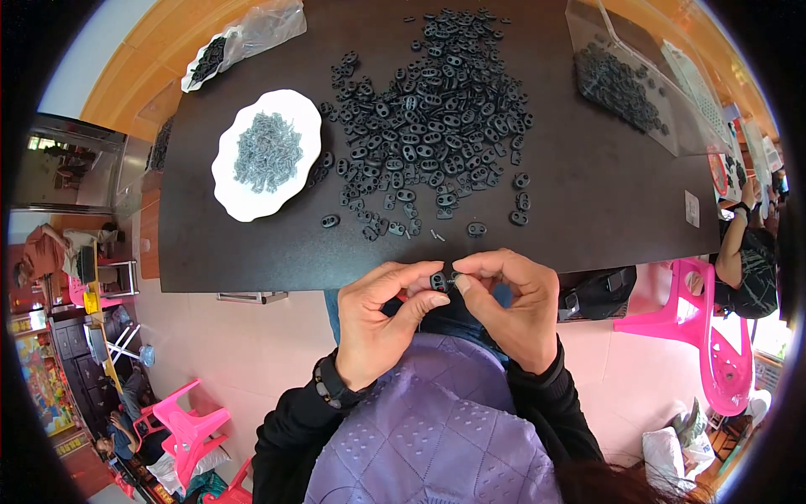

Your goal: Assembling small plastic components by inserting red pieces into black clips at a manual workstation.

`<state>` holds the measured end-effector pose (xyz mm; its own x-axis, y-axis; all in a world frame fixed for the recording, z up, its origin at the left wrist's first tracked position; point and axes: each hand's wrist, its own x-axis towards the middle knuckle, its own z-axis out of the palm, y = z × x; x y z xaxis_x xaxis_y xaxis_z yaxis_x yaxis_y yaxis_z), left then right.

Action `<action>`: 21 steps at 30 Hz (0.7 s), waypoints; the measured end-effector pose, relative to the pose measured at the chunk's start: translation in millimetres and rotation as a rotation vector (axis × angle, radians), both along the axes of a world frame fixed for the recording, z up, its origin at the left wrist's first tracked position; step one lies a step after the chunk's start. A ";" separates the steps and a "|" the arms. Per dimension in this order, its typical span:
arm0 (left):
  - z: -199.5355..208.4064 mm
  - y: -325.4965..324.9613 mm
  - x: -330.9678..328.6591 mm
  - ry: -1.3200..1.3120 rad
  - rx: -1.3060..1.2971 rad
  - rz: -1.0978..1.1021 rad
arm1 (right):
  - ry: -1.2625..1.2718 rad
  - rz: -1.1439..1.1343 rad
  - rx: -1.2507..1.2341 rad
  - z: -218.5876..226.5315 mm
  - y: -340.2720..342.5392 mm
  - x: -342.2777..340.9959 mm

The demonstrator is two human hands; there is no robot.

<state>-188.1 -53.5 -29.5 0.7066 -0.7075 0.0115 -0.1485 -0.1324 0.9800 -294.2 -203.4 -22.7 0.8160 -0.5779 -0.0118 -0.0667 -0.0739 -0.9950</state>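
At the table's near edge, my left hand (376, 317) pinches a black two-hole cord lock piece (437, 282) between thumb and fingertips. Close beside it, my right hand (519, 312) has thumb and forefinger closed on a small black part, mostly hidden by the fingertips. A tiny light spring (451, 280) shows in the narrow gap between the two pieces. Just beyond my hands lie a few loose springs (437, 236) and a single cord lock piece (476, 229). Farther off spreads a large heap of black cord lock pieces (428, 126).
A white scalloped plate (239, 197) of small metal springs stands on the dark table (252, 252), left of the heap. Behind it is a bag (269, 25) beside black parts. A clear bin (663, 126) of black pieces sits far right. Pink chairs (672, 311) and other people surround the table.
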 end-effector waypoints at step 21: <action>-6.8 3.4 -5.1 0.173 -0.089 -0.044 | -0.014 0.009 0.030 -1.1 -1.5 -5.0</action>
